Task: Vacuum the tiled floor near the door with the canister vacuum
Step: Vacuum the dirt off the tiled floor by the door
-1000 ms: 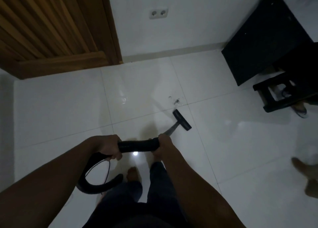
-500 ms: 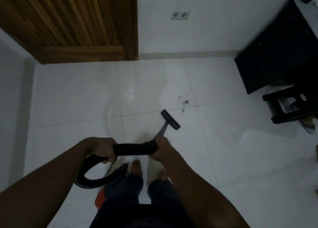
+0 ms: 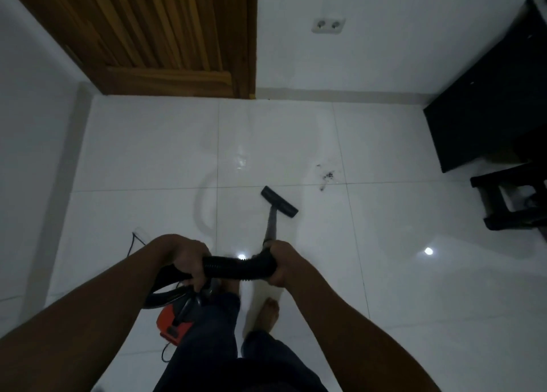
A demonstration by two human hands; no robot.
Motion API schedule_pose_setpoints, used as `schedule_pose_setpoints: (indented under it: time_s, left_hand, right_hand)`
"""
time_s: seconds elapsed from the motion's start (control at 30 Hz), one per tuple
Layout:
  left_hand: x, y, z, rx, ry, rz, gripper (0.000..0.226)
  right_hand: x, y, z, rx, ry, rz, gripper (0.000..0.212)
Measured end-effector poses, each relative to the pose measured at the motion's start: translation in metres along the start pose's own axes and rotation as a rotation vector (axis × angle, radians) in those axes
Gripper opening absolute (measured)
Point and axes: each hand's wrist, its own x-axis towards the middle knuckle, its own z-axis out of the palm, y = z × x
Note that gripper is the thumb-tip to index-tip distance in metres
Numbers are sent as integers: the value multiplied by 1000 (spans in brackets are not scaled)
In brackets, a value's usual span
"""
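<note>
Both hands grip the black ribbed vacuum hose (image 3: 236, 268) at waist height. My left hand (image 3: 186, 261) is closed around the hose's left part, my right hand (image 3: 281, 261) around the bend where the grey wand (image 3: 270, 225) starts. The wand slopes down to a black floor nozzle (image 3: 279, 201) resting on the white tiled floor (image 3: 384, 243). A small patch of dark debris (image 3: 327, 177) lies beyond the nozzle, to its right, apart from it. The orange canister (image 3: 171, 323) sits on the floor by my left leg, partly hidden.
A wooden door (image 3: 165, 36) stands at the back left, with a white wall on the left. A wall socket (image 3: 328, 25) is above the skirting. A black cabinet (image 3: 485, 101) and a black stool (image 3: 515, 202) occupy the right. A thin cord (image 3: 134, 243) lies on the left. My bare feet are below the hose.
The view has swung left and pulled back, so the door and left wall show more. The nozzle has drawn away from the debris toward me. The orange canister has come into view.
</note>
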Motion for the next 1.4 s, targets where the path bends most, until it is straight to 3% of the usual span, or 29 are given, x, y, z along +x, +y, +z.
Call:
schedule_pose_setpoints:
  time_s: [0.1, 0.2, 0.27, 0.37, 0.5, 0.6, 0.73, 0.9, 1.13, 1.4]
  left_hand:
    - [3, 1, 27, -75, 41, 23, 6]
    - [10, 18, 53, -212, 167, 54, 4]
    - [15, 28, 68, -296, 216, 82, 14]
    - [16, 33, 86, -386, 176, 104, 15]
    - [12, 27, 107, -328, 88, 123, 14]
    - [8, 25, 119, -300, 91, 128, 30]
    - [-7, 8, 143, -388, 140, 83, 14]
    - [-26, -17, 181, -540, 176, 23, 21]
    - [-43, -22, 192, -520, 170, 26, 17]
    - [-39, -25, 203, -520, 216, -1, 10]
  right_hand:
    - [6, 1, -14, -46, 4, 7, 18]
    - [16, -17, -29, -179, 55, -65, 30]
    - [21, -29, -32, -264, 48, -81, 28]
    - [16, -36, -32, -521, 44, -59, 15]
    - [-1, -17, -36, -778, -12, 29, 13]
    - [-7, 3, -34, -806, -68, 104, 12]
    - [3, 26, -7, -885, -90, 129, 14]
    - [-1, 53, 31, -927, -123, 71, 9]
    - [-16, 72, 29, -910, -81, 46, 22]
    - [-15, 82, 31, -908, -22, 17, 13]
